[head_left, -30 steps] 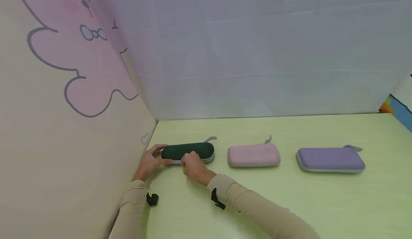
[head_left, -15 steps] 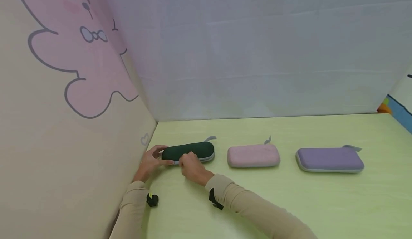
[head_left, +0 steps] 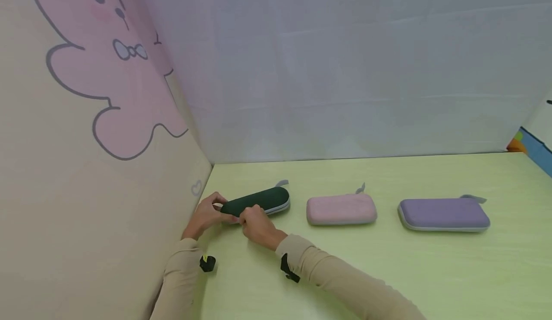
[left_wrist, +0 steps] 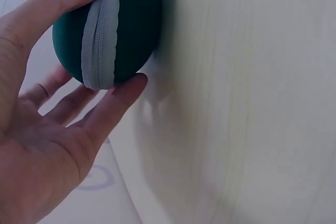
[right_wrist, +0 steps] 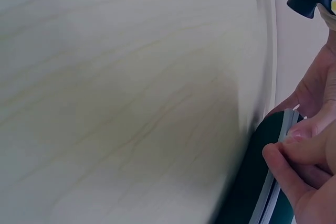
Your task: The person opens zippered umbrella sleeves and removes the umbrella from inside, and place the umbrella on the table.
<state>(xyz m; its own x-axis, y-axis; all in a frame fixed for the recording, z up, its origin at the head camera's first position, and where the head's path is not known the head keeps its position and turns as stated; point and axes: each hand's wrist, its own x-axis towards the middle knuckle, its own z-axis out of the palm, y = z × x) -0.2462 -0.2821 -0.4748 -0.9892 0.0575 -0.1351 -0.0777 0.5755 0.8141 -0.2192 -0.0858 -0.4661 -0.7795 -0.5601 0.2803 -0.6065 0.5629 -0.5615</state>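
A dark green zip case (head_left: 267, 198) with a pale grey zip band lies at the left of the table, its right end angled away. My left hand (head_left: 207, 217) grips its left end, thumb at the front zip side. In the left wrist view, the zip (left_wrist: 101, 45) is closed round that end, and one fingertip reaches under it. My right hand (head_left: 258, 226) pinches at the zip's front edge, close to the left thumb. Those fingers hide the zipper pull. Behind them, in the right wrist view, a dark gap (right_wrist: 270, 203) runs between the zip edges.
A pink case (head_left: 340, 210) lies right of the green one, and a purple case (head_left: 444, 213) farther right. Each has a grey strap at the back. A wall with a pink cartoon figure (head_left: 125, 95) stands close on the left; a pale sheet (head_left: 345, 71) hangs behind.
The green case has turned: its left end is nearer me, its right end farther away. My left hand has shifted slightly right with it. The right hand has edged left along the zip.
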